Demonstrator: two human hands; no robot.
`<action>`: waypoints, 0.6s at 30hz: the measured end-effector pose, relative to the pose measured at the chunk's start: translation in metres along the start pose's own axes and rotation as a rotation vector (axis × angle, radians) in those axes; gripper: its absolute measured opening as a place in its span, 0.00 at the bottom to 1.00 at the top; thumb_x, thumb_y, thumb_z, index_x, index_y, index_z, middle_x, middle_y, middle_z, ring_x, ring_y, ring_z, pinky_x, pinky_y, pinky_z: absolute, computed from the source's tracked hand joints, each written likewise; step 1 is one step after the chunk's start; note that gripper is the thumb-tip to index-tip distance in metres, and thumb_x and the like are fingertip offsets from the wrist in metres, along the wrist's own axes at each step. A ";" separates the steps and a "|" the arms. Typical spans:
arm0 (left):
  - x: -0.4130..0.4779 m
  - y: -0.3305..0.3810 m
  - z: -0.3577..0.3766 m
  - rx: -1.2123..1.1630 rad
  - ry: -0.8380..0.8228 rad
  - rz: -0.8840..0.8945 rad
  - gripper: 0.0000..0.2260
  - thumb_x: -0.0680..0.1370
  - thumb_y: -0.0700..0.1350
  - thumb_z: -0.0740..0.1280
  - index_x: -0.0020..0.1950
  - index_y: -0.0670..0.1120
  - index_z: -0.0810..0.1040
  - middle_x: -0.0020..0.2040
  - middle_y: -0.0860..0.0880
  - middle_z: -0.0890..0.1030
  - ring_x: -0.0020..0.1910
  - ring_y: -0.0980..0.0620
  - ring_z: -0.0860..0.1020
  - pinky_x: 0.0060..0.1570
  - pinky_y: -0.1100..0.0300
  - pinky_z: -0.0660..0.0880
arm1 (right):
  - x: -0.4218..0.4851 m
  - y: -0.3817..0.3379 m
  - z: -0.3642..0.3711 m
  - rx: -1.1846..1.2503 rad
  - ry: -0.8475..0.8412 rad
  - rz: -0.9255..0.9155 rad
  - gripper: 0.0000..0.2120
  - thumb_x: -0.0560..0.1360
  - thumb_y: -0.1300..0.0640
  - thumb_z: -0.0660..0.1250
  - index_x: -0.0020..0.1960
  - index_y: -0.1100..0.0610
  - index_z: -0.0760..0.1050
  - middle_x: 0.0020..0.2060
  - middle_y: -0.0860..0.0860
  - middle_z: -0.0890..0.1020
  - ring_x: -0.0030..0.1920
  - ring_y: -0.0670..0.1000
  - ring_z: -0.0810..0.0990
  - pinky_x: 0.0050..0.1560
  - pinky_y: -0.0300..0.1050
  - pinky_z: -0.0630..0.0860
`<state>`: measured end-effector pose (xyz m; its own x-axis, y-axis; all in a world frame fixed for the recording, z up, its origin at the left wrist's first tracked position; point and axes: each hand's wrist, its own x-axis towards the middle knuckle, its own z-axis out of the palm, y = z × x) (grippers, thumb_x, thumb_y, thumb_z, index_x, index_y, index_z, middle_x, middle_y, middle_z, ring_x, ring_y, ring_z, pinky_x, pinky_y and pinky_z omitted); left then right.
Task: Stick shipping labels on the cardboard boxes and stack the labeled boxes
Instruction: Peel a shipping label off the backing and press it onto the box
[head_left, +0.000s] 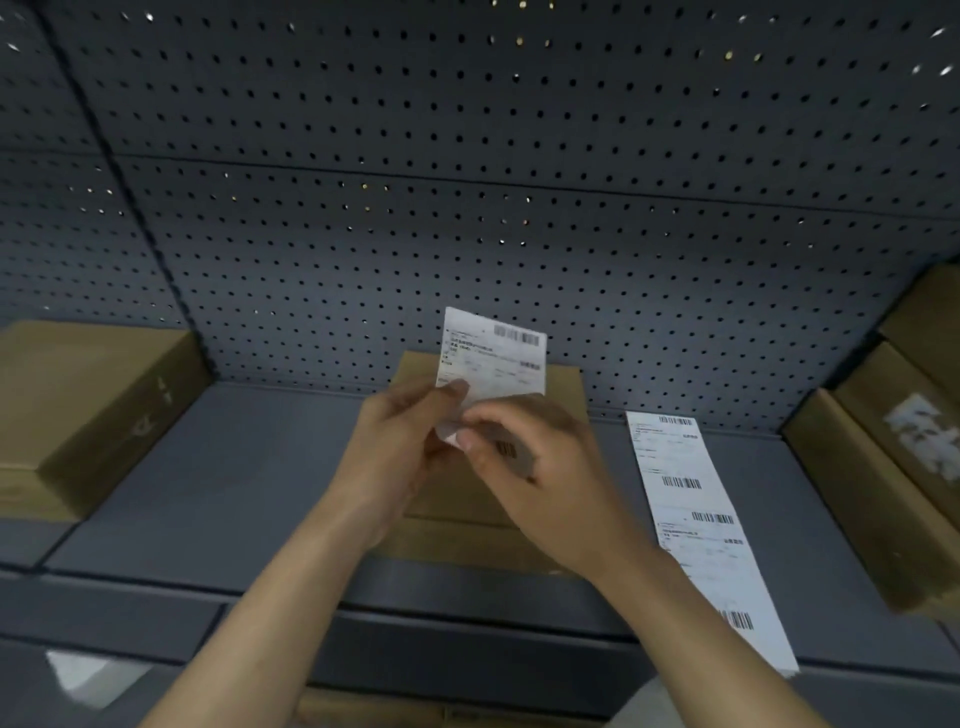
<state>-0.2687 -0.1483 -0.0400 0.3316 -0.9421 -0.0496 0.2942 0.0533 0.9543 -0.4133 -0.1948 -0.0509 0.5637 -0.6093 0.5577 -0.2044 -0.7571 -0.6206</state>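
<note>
Both hands are pinching one shipping label (493, 358), holding it upright over the middle cardboard box (563, 384) on the grey shelf (249, 467). The left hand (400, 441) is gripping the label's lower left edge with curled fingers, and the right hand (545, 478) is pinching its bottom corner. A strip of labels (691, 519) is lying to the right, beside stacked boxes (893, 467). Another box (88, 395) is sitting at the far left.

Grey pegboard wall (467, 156), grey shelf (234, 493)
</note>
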 end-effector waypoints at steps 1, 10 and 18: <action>0.002 -0.002 -0.003 0.034 0.007 0.018 0.09 0.81 0.38 0.62 0.52 0.38 0.82 0.52 0.41 0.85 0.52 0.42 0.83 0.56 0.48 0.78 | 0.000 0.002 0.005 -0.042 -0.013 -0.004 0.06 0.79 0.53 0.68 0.53 0.53 0.80 0.48 0.43 0.83 0.53 0.43 0.79 0.54 0.43 0.76; 0.018 -0.015 -0.021 0.128 0.020 0.010 0.11 0.82 0.40 0.63 0.50 0.46 0.85 0.51 0.43 0.86 0.52 0.43 0.84 0.61 0.39 0.75 | -0.007 -0.004 0.016 -0.330 -0.119 0.071 0.21 0.73 0.35 0.64 0.59 0.46 0.77 0.56 0.39 0.78 0.59 0.43 0.74 0.62 0.45 0.70; 0.029 -0.017 -0.033 0.047 -0.001 -0.027 0.09 0.82 0.41 0.63 0.53 0.46 0.83 0.52 0.44 0.86 0.51 0.43 0.84 0.54 0.41 0.79 | 0.001 0.015 0.001 0.101 0.298 0.524 0.06 0.74 0.51 0.73 0.47 0.53 0.82 0.40 0.47 0.83 0.40 0.43 0.79 0.43 0.30 0.72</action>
<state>-0.2345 -0.1658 -0.0672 0.3235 -0.9432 -0.0758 0.2606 0.0118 0.9654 -0.4155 -0.2063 -0.0602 0.1580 -0.9454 0.2850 -0.3086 -0.3214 -0.8952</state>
